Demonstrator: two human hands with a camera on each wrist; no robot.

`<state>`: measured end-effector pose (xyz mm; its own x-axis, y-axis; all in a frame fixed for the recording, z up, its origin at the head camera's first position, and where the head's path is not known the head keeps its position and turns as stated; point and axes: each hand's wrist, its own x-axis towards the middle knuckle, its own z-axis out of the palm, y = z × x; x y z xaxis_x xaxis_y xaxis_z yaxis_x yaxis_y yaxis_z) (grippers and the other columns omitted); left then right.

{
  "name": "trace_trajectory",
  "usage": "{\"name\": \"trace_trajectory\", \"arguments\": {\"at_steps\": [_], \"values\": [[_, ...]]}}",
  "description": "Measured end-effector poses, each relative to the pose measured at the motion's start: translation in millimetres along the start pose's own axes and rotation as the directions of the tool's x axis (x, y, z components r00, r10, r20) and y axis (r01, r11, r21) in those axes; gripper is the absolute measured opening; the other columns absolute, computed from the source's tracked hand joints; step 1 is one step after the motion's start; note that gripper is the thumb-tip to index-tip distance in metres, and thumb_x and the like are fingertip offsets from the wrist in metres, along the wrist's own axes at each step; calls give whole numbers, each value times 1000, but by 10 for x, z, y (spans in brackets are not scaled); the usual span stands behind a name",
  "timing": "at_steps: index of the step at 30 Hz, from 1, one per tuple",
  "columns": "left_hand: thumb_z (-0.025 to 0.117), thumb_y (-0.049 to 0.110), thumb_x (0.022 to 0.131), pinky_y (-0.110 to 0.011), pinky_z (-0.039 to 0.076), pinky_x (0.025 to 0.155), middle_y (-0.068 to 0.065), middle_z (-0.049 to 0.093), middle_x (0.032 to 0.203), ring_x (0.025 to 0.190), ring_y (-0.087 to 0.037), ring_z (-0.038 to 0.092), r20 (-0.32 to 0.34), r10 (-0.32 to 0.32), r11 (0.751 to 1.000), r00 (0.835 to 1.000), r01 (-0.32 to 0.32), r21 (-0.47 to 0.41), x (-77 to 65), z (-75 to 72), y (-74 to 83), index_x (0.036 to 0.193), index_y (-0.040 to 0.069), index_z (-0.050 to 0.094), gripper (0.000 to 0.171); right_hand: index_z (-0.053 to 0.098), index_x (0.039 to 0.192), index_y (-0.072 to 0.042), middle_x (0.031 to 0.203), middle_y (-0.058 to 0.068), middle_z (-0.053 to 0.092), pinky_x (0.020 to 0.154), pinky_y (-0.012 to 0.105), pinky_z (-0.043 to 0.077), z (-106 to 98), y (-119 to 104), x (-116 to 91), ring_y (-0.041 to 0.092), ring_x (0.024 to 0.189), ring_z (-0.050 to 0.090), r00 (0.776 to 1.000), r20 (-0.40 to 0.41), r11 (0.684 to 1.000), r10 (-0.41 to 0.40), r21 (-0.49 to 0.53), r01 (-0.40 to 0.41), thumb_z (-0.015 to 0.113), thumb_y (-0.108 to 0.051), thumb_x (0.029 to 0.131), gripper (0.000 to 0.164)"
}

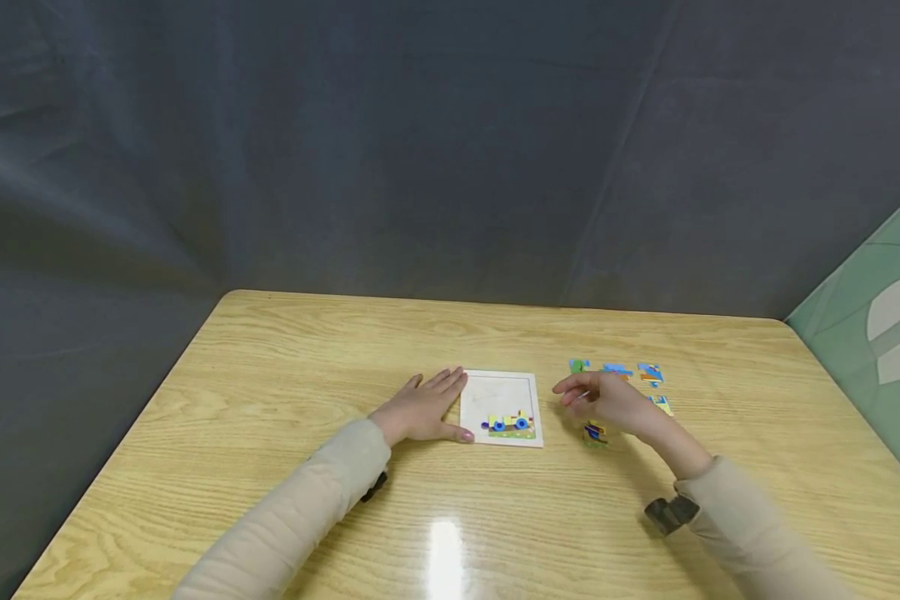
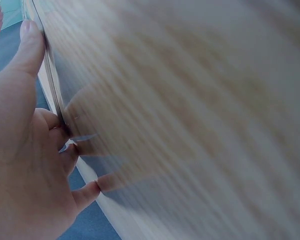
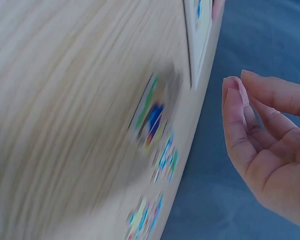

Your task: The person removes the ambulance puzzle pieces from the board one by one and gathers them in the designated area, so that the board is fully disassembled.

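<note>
A white square puzzle tray (image 1: 491, 393) lies flat on the table, with joined pieces picturing a yellow and blue train (image 1: 512, 425) along its lower right. My left hand (image 1: 425, 408) rests at the tray's left side, fingers spread and straight, thumb at the lower left corner. To the right of the tray, my right hand (image 1: 603, 400) hovers over loose puzzle pieces. Its fingers bend loosely toward the thumb, and the right wrist view shows nothing between them. Below this hand lies one piece (image 1: 595, 433) with dark blue and green; the hand hides part of the group.
Several more loose pieces lie beyond and beside the right hand, among them a green and blue one (image 1: 579, 365) and a blue and orange one (image 1: 651, 374). The wood-grain table (image 1: 307, 358) ends at a dark curtain (image 1: 420, 150). A green patterned surface (image 1: 855, 308) stands at right.
</note>
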<state>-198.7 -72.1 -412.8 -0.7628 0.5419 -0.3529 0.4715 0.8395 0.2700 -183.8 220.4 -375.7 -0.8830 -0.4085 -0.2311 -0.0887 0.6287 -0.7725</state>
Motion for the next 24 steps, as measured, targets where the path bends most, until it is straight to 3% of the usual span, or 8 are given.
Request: {"name": "trace_trajectory", "arguments": {"at_steps": [7, 12, 24], "values": [[50, 65, 87, -50, 8, 123, 1, 0, 163, 151, -18, 5, 4, -1, 1000, 1000, 1, -10, -13, -13, 9, 155, 15, 7, 96, 59, 115, 13, 99, 23, 64, 76, 29, 57, 166, -188, 129, 23, 88, 64, 997, 33, 998, -67, 24, 66, 61, 10, 85, 29], [50, 66, 86, -50, 8, 123, 2, 1, 163, 151, -18, 5, 6, -14, 1000, 1000, 14, -5, -6, -16, 11, 155, 16, 7, 96, 61, 110, 13, 95, 23, 65, 75, 25, 57, 294, -206, 246, 21, 86, 65, 993, 52, 995, -102, 21, 101, 62, 11, 84, 26], [50, 67, 86, -50, 9, 123, 2, 2, 163, 151, -17, 5, 1, -19, 1000, 1000, 19, 1, 12, -5, 1, 155, 15, 7, 96, 65, 106, 7, 95, 16, 66, 73, 26, 54, 511, -253, 360, 16, 82, 61, 996, 77, 999, -50, -15, 52, 63, 12, 81, 25]]}}
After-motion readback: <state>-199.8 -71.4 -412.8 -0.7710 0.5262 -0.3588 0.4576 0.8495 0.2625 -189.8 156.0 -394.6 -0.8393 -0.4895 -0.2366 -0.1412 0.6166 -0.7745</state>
